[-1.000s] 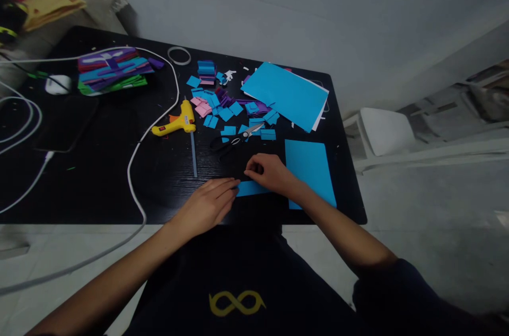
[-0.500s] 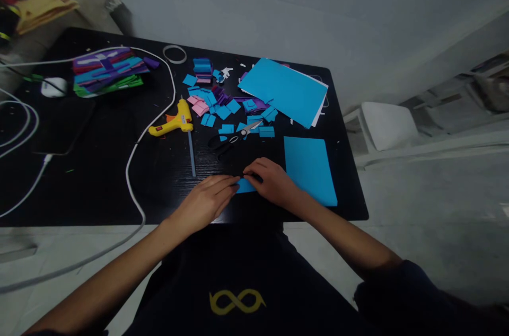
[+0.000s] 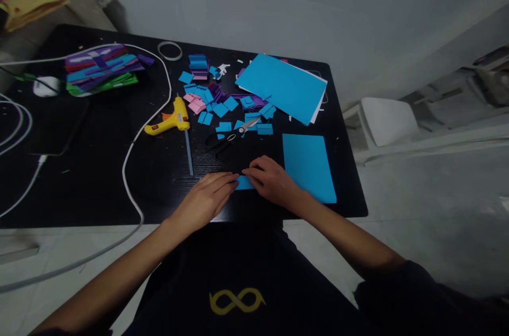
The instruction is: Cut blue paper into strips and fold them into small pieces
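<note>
A small strip of blue paper (image 3: 244, 183) lies near the table's front edge, partly covered by my fingers. My left hand (image 3: 211, 190) has its fingers together, pressing the strip's left end. From the other side, my right hand (image 3: 270, 179) pinches the strip's top edge, fingers curled. Just beyond my hands rest black-handled scissors (image 3: 233, 135) with their blades apart, over small blue paper pieces. A larger blue sheet (image 3: 309, 169) lies flat beside my right hand.
A yellow glue gun (image 3: 170, 117) with a glue stick sits left of the scissors, near a white cable (image 3: 126, 166). Small folded paper pieces (image 3: 220, 108) are scattered behind. Blue sheets (image 3: 282, 87) lie at the back right, and a colourful paper stack (image 3: 103, 71) at the back left.
My fingertips have shifted slightly along the strip's upper edge, and a little more blue shows between my hands. The whole view has tilted a little; the other things lie as before.
</note>
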`<state>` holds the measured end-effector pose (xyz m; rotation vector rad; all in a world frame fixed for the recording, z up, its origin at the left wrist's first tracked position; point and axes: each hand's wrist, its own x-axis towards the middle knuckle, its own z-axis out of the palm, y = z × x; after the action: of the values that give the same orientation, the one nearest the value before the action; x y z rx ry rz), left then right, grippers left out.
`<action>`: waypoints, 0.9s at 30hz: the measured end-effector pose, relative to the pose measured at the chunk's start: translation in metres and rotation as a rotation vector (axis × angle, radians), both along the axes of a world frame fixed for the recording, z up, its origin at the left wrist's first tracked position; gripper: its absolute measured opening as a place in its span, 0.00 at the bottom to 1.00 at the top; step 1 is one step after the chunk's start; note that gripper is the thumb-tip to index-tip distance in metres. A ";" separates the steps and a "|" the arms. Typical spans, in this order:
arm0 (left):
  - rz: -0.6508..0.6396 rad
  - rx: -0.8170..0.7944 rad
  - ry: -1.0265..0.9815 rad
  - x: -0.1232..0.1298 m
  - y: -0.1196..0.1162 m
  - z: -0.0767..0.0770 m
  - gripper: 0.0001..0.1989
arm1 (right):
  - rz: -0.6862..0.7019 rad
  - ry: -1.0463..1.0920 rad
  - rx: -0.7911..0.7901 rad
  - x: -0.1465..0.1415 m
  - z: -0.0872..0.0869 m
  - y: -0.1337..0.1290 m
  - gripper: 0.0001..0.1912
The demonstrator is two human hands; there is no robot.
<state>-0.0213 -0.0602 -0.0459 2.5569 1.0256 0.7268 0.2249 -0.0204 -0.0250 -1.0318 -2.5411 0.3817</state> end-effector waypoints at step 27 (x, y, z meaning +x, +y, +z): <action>-0.001 -0.007 -0.023 0.001 0.001 0.001 0.16 | 0.010 -0.077 0.010 0.006 -0.005 -0.007 0.18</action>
<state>-0.0199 -0.0592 -0.0446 2.5369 1.0183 0.7496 0.2305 -0.0274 -0.0296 -1.0497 -2.6138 0.3377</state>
